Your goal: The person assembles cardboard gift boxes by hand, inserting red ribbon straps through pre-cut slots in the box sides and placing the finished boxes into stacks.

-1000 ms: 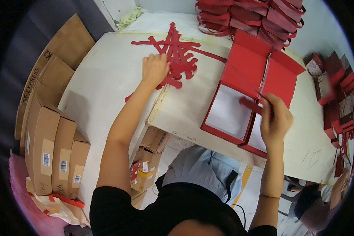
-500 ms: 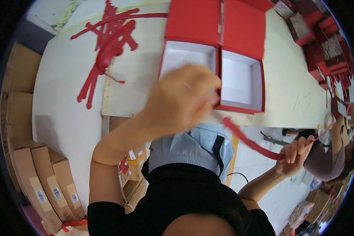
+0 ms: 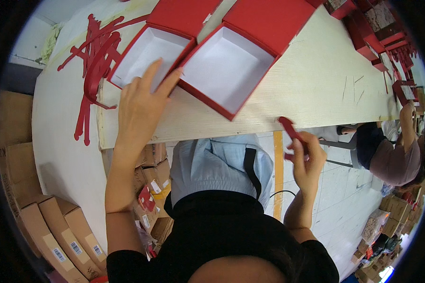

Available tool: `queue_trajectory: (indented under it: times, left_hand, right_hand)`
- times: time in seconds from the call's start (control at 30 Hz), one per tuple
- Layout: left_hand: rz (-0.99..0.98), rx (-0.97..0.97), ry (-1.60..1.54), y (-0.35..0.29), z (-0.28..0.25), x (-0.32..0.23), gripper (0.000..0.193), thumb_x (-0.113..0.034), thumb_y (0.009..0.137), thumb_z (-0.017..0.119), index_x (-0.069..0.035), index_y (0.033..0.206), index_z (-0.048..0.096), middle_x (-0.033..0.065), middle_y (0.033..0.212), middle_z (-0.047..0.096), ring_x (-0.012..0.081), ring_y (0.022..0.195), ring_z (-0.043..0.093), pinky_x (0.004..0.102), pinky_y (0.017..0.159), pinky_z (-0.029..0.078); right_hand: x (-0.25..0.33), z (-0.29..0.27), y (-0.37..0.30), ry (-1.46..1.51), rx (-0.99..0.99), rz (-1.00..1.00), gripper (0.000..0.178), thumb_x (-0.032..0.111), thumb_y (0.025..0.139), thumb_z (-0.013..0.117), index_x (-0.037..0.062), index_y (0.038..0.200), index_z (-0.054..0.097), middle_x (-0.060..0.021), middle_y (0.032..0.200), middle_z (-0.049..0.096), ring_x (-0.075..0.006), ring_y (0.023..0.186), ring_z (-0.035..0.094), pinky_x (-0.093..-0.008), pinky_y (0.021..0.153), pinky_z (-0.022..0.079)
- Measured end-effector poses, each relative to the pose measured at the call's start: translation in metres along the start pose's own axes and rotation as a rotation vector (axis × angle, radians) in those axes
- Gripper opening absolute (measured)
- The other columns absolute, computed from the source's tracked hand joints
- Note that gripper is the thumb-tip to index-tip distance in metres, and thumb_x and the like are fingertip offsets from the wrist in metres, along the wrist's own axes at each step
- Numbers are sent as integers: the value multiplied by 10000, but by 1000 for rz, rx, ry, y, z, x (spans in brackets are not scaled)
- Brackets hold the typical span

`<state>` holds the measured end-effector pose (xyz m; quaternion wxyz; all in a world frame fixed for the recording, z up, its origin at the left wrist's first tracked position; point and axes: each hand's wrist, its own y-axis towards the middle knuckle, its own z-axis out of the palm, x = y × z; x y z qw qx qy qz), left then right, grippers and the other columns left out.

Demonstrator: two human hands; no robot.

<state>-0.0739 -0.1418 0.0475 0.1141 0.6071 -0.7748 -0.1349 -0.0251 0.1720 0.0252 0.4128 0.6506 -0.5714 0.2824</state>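
Two lidded red boxes with white insides stand side by side on the table, lids raised: a left box and a right box, whose near corner points toward me. My left hand is over the near corner of the left box, index finger and thumb spread. Its thumb tip touches the side of the right box, and its other fingers are partly hidden. My right hand pinches a folded red ribbon, just off the table's near edge.
A heap of red ribbons lies on the far left of the pale table. Stacked red boxes fill the far right. Cardboard cartons stand lower left. Another person sits at the right.
My left hand has moved left onto the left box. My right hand has come inward, the ribbon now gathered instead of stretched out. The boxes have shifted left and turned in view.
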Motion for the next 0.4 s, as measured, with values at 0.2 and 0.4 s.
queue_trajectory:
  times: [0.2, 0.4]
  left_hand:
    - [329, -175, -183, 9, 10, -28, 187, -129, 658, 703, -89, 806, 597, 104, 1166, 553, 289, 1104, 489, 442, 957, 378]
    - [683, 120, -641, 12, 30, -90, 89, -111, 716, 651, -101, 764, 577, 111, 1079, 600, 241, 1104, 505, 504, 977, 356]
  right_hand:
    - [8, 30, 3, -35, 49, -140, 67, -53, 797, 563, -34, 859, 546, -139, 765, 594, -201, 580, 590, -268, 530, 465]
    - [-16, 22, -25, 1, -252, -81, 82, 30, 827, 578, -6, 865, 516, -91, 640, 593, -87, 506, 512, -196, 483, 403]
